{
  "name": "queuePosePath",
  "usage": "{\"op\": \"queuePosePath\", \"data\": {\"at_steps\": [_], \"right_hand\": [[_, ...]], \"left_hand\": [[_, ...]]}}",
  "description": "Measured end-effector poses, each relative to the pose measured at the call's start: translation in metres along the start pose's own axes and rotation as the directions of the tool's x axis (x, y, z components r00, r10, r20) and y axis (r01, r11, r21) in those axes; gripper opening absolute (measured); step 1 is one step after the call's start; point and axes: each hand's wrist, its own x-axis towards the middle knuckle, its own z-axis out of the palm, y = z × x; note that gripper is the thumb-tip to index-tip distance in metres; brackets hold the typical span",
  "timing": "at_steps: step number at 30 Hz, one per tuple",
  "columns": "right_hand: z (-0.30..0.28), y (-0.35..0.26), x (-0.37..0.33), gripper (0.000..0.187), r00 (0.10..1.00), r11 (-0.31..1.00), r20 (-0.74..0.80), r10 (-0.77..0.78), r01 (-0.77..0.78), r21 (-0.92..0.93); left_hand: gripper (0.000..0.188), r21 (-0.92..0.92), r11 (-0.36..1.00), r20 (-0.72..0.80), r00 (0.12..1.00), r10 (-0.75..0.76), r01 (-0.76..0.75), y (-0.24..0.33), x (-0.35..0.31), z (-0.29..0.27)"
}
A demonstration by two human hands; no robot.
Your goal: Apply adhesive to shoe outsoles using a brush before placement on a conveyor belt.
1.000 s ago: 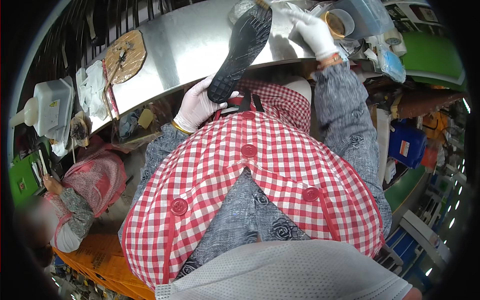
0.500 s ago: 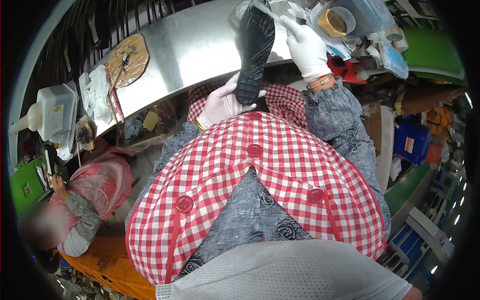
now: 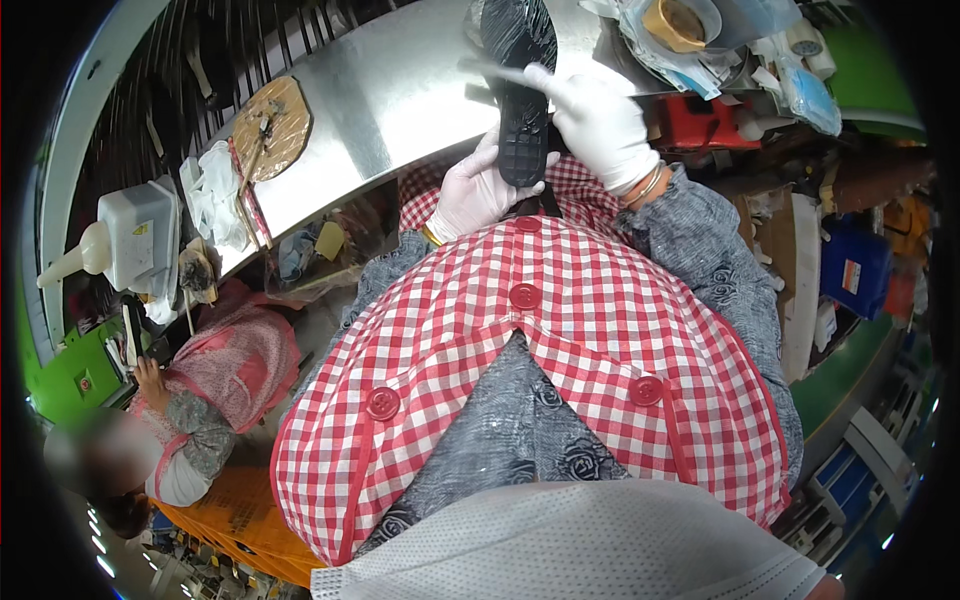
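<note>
A black shoe sole (image 3: 523, 138) with a moulded grid at its heel end reaches from my waist over the metal bench. Its upper part looks wet and shiny. My left hand (image 3: 478, 190), in a white glove, is closed on the heel end from below. In my gloved right hand (image 3: 600, 122) is a slim pale brush (image 3: 508, 73), lying across the middle of the sole. Motion smears the brush, so its tip and whether it touches the sole cannot be made out.
A metal bench (image 3: 360, 110) curves ahead. On its left lie a round board (image 3: 272, 128) with sticks and crumpled white gloves (image 3: 214, 195). A small tan cup (image 3: 675, 25) sits among wrappings at the right. Further left, another person (image 3: 215, 375) works beside a white container (image 3: 140, 240).
My right hand has come down and nearer to me, bringing the brush from the sole's far end to its middle. My left hand still grips the heel end.
</note>
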Motion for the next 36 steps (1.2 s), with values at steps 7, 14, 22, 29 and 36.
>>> {"op": "queuePosePath", "data": {"at_steps": [7,14,22,29,36], "right_hand": [[-0.004,0.0,-0.012,0.031,0.997,0.996,0.055,0.06,-0.064,0.069],[-0.018,-0.001,-0.01,0.032,0.972,0.949,0.128,0.196,-0.221,0.226],[-0.045,-0.013,0.007,0.028,0.938,0.731,0.165,0.304,-0.341,0.591],[-0.066,-0.025,0.042,0.03,0.971,0.895,-0.012,0.24,-0.217,0.39],[-0.069,-0.057,-0.001,0.03,0.996,0.919,-0.042,0.074,-0.052,0.391]], "left_hand": [[0.054,-0.078,0.997,0.0,1.0,0.017,-0.017,0.005,0.011,0.006],[0.051,-0.075,0.993,0.041,0.995,0.089,-0.086,0.018,0.023,0.01],[0.06,0.163,0.951,0.184,0.955,0.231,-0.262,0.061,0.034,0.046],[0.053,-0.007,0.972,0.273,0.935,0.227,-0.234,0.075,0.033,0.061],[0.063,0.261,0.889,0.227,0.919,0.322,-0.376,0.086,0.025,0.068]]}}
